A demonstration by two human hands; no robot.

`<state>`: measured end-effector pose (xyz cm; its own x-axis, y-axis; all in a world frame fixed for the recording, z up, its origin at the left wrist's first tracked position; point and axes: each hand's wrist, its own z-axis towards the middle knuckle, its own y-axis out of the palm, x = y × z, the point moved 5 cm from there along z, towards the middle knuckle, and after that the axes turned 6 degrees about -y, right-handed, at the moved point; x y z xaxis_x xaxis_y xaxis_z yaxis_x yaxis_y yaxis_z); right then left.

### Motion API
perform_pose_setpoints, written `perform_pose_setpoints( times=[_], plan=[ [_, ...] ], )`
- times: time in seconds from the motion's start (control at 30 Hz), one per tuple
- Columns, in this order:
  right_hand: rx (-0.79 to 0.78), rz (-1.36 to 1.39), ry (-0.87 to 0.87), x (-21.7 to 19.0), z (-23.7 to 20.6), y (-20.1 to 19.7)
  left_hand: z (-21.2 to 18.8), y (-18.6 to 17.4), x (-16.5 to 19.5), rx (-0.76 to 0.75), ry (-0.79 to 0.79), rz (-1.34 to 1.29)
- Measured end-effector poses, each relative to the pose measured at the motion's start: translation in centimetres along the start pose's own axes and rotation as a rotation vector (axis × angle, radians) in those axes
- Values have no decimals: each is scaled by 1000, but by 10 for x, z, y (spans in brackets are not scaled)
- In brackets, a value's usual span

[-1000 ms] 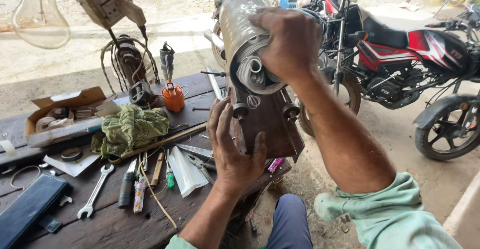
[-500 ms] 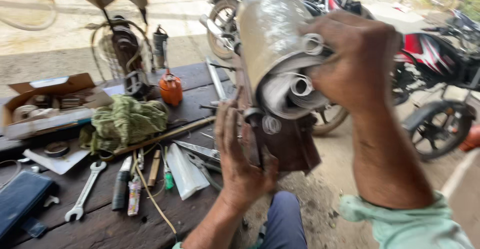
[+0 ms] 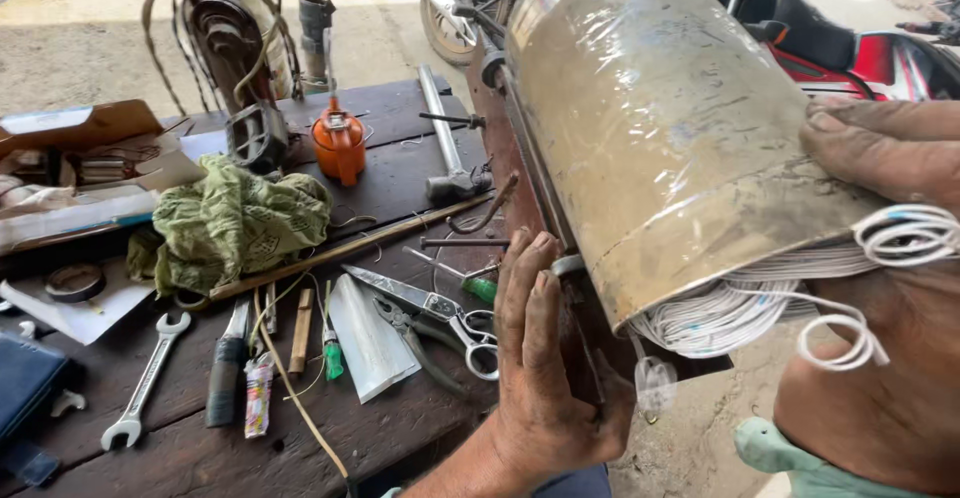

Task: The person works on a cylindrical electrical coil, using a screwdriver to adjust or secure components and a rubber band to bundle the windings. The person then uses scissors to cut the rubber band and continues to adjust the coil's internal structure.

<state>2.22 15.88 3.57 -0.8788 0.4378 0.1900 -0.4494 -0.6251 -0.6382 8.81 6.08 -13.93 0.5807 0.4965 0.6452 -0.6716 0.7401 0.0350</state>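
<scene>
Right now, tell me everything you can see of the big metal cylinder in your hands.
The metal cylinder is a dull, tarnished drum under clear plastic wrap, lying tilted with its open end toward the camera. White coiled wires spill from that end. It sits on a dark rusty base at the bench edge. The left hand presses flat on the base; the right hand grips the rim.
</scene>
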Motion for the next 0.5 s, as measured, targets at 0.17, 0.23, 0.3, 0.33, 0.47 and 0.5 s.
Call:
perform_pose_setpoints(
  times=[0.17,0.23,0.3,0.33,0.47,0.5],
  plan=[
    [10,-8,15,9,-9,-2,9,-2,1,15,15,-28],
    [9,-7,30,7,-8,-3,10,-2,1,-8,-2,-35],
    [18,0,34,2,-5,-5,9,1,0,-48,5,-61],
    [22,13,39,-1,-2,-8,7,2,0,-52,-3,-34],
    [45,37,56,-7,6,-20,2,7,0,-53,3,-28],
    [31,-10,-7,-7,9,-22,1,7,1,-42,13,-36]
  ],
)
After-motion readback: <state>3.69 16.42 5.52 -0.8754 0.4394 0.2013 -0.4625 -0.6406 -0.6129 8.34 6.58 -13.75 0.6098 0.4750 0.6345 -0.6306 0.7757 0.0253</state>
